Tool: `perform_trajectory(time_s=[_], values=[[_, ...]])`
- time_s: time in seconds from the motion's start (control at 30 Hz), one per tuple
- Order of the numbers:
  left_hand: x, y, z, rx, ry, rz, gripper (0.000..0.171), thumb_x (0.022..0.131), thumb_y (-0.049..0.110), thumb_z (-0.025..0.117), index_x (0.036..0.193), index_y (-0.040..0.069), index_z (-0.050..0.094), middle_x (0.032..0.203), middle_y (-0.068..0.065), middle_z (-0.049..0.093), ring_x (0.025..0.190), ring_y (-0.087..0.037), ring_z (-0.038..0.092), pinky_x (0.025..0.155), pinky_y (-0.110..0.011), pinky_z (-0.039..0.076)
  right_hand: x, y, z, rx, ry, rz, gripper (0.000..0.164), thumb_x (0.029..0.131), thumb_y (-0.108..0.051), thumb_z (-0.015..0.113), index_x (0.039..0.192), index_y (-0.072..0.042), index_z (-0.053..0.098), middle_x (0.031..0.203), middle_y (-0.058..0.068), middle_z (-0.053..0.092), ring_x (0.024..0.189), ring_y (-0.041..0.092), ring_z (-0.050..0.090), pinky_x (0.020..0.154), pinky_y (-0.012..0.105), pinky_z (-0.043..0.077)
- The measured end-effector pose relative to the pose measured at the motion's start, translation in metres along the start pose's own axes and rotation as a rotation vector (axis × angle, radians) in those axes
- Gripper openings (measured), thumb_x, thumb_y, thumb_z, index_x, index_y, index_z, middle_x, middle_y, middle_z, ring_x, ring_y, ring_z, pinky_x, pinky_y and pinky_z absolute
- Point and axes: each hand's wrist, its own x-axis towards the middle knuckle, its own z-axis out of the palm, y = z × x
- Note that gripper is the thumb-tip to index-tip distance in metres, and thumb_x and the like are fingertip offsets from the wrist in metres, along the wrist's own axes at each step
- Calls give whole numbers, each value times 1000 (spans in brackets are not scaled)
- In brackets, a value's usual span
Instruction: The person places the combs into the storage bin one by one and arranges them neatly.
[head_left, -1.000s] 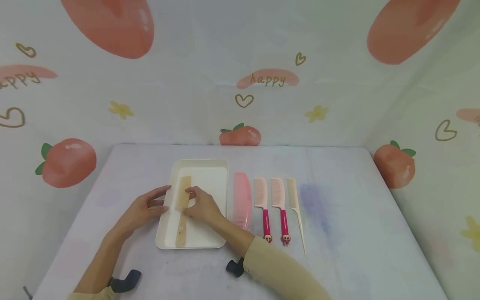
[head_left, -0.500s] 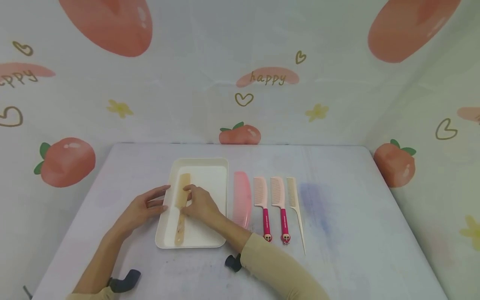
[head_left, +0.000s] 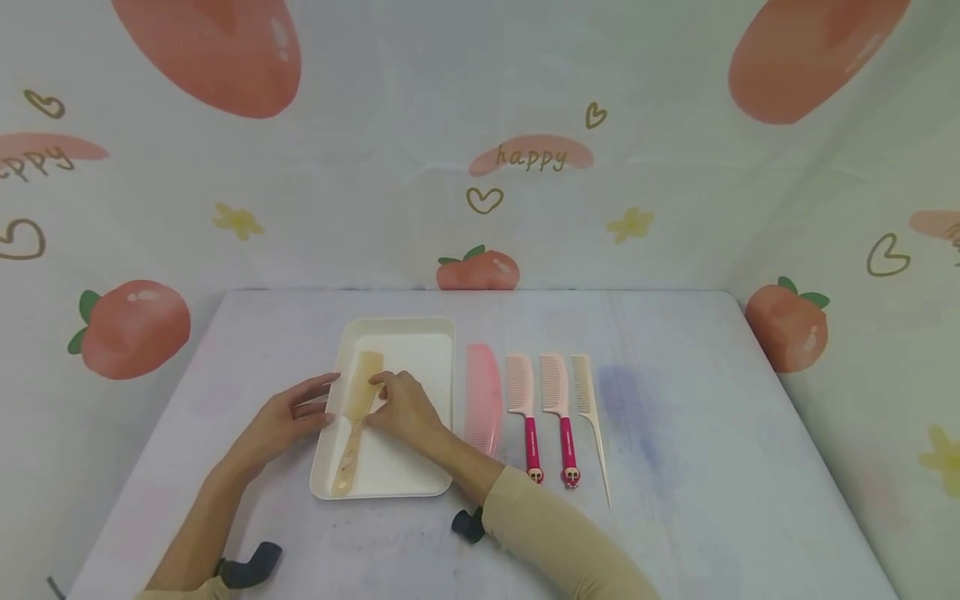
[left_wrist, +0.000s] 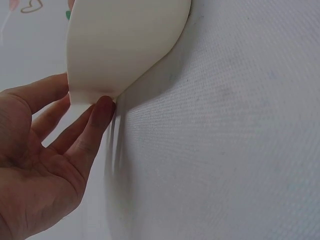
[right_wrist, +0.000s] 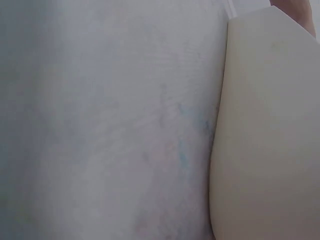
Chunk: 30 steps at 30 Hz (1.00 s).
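Note:
A pale yellow wide-toothed comb with a handle lies slanted inside the white tray. My right hand pinches it near the middle, thumb and index finger on its right side. At the tray's left rim, my left hand touches the outer wall with its fingertips. In the left wrist view the left hand has fingers and thumb against the tray wall. The right wrist view shows mostly the tray's outside, and the comb is out of sight there.
Right of the tray lie a wide pink comb, two pale pink combs with magenta handles, and a cream rat-tail comb, side by side. A patterned cloth wall stands behind and beside the table.
The yellow comb has turned in the tray: its handle end has swung left, so it now lies slanted. The right hand stays on it, and the left hand has kept its place.

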Motion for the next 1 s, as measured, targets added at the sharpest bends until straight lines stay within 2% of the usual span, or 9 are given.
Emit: perform_trajectory(time_s=[0.13, 0.4, 0.57, 0.73, 0.87, 1.0], values=[[0, 1, 1, -6, -1, -2, 67, 93, 18, 71, 152, 11, 40, 149, -28, 42, 127, -46, 52, 90, -38, 54, 0, 1, -1, 53, -12, 23, 52, 75, -19, 87, 121, -11, 66, 94, -2, 64, 81, 5, 53, 71, 16, 43], [1, 0, 2, 26, 5, -2, 65, 94, 17, 70, 152, 13, 40, 147, -28, 44, 126, -46, 52, 92, -45, 53, 0, 4, -7, 233, -41, 55, 50, 79, -14, 85, 124, -10, 63, 102, 1, 65, 76, 0, 62, 68, 16, 47], [2, -2, 3, 55, 15, -12, 67, 94, 17, 69, 153, 16, 38, 147, -26, 44, 126, -45, 53, 93, -48, 52, -4, 6, -15, 328, -74, 27, 49, 81, -12, 83, 126, -11, 62, 105, 3, 68, 79, 2, 66, 64, 18, 51], [3, -1, 4, 67, 4, 8, 64, 95, 19, 68, 153, 14, 40, 150, -25, 42, 126, -46, 52, 93, -50, 52, -10, 6, -29, 383, -138, 9, 48, 83, -11, 81, 127, -13, 62, 106, 1, 68, 82, 4, 67, 63, 20, 53], [3, 1, 4, 69, -7, 22, 62, 95, 19, 68, 151, 12, 41, 151, -23, 41, 125, -45, 53, 92, -49, 52, -16, 8, -41, 422, -183, -12, 47, 85, -8, 78, 129, -12, 61, 107, 1, 68, 84, 3, 65, 65, 21, 53], [2, 3, 3, 62, -10, 30, 62, 95, 19, 68, 150, 10, 42, 150, -24, 42, 125, -45, 53, 91, -46, 53, -24, 13, -53, 424, -186, -53, 43, 87, -7, 75, 128, -10, 62, 108, 4, 68, 85, 4, 65, 69, 21, 53]])
